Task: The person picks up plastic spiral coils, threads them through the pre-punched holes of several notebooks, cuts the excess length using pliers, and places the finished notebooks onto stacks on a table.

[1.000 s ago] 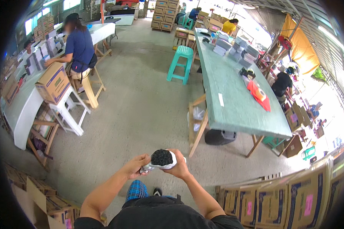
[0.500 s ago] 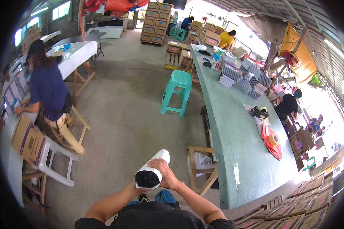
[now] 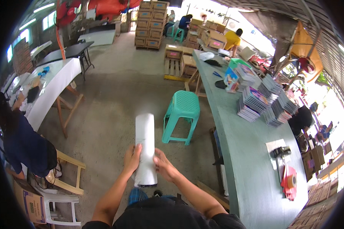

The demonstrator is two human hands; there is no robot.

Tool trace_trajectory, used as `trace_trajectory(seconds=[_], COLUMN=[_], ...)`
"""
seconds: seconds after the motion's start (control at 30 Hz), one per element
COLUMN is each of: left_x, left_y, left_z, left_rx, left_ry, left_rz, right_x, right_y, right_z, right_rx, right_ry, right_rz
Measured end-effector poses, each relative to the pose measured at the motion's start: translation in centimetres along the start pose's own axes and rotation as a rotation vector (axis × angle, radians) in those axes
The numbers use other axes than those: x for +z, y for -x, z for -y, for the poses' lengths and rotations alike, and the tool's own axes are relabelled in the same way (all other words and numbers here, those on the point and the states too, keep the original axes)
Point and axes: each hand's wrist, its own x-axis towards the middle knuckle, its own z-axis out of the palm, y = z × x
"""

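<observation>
A long white-wrapped roll (image 3: 145,141) is held out in front of my body, pointing away from me. Dark material shows at its near end. My left hand (image 3: 133,158) is closed round its left side, thumb lying along the wrapping; some of the fingers are hidden beneath. On the opposite side, my right hand (image 3: 164,164) steadies the roll with curled fingers against its edge. Beyond the roll and a little to the right stands a green plastic stool (image 3: 182,114).
A long green-topped table (image 3: 240,152) runs along my right, bearing stacked books (image 3: 254,101), a tape dispenser (image 3: 282,152) and a tape roll (image 3: 291,181) on red material. On the left, a person (image 3: 25,149) works beside a white table (image 3: 53,91). Stacked cartons (image 3: 151,26) stand far ahead.
The roll has tipped so its long side shows instead of its dark end. My right hand has shifted from its top to its right side. The green stool now appears closer.
</observation>
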Motion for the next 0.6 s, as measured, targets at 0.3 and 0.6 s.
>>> trace_trajectory(seconds=[0.3, 0.6], left_x=[7.1, 9.6], left_y=[-33.8, -66.9], left_z=[-0.6, -4.3], left_rx=[0.525, 0.005], left_ry=[-0.178, -0.162], left_rz=[0.064, 0.336], right_x=[-9.3, -21.0], right_y=[-32.3, -49.6], right_z=[13.3, 28.4], right_rx=[-0.044, -0.353], right_ry=[-0.170, -0.582], right_rz=[-0.096, -0.334])
